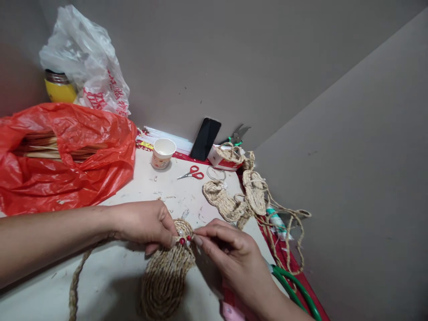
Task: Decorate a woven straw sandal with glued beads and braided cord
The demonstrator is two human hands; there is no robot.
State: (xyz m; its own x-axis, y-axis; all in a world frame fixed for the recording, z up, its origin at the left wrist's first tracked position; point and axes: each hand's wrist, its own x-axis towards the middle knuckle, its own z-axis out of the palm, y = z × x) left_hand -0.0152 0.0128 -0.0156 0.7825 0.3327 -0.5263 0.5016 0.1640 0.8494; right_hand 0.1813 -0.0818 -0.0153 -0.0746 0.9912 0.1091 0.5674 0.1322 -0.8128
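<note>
A sole-shaped piece of woven straw (163, 285) lies in front of me, its rounded wide end toward me. Across its narrow part runs a short strip with red and white beads (182, 241). My left hand (147, 225) is closed at the left end of this beaded strip, its thumb and fingers pressed together. On the right end, my right hand (234, 254) pinches the strip between thumb and forefinger. Exactly what lies between the fingertips is partly hidden. A braided straw cord (75, 285) hangs below my left forearm.
Red-handled scissors (192, 173), a paper cup (163, 154) and a leaning phone (205, 139) stand beyond my hands. More woven straw pieces (224, 200) lie right. A red plastic bag (110, 178) of straw fills the left. Green-handled shears (297, 290) lie near my right forearm.
</note>
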